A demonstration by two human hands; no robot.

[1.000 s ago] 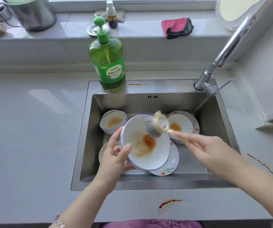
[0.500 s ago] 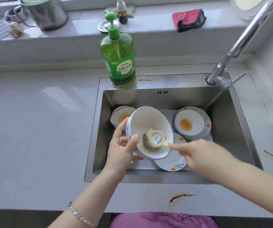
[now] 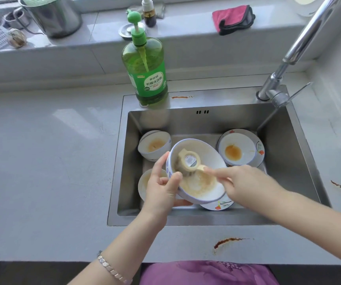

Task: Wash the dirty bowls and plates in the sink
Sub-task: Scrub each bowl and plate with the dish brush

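The white bowl is gripped at its left rim by the left hand, thumb over the edge and fingers curled underneath, and it's held tilted over the middle of the sink. A round dish brush is pinched by its handle in the right hand, with the head pushed against the bowl's inner left side. Brownish gunk is smeared across the bowl's bottom.

A flowered plate is half hidden just below it. Stacked small bowls are parked up-left in the basin, another dirty bowl sits behind the left hand, and a stained bowl on a plate is off to the right.

A green detergent bottle is stood on the sink's back edge, the faucet at upper right.
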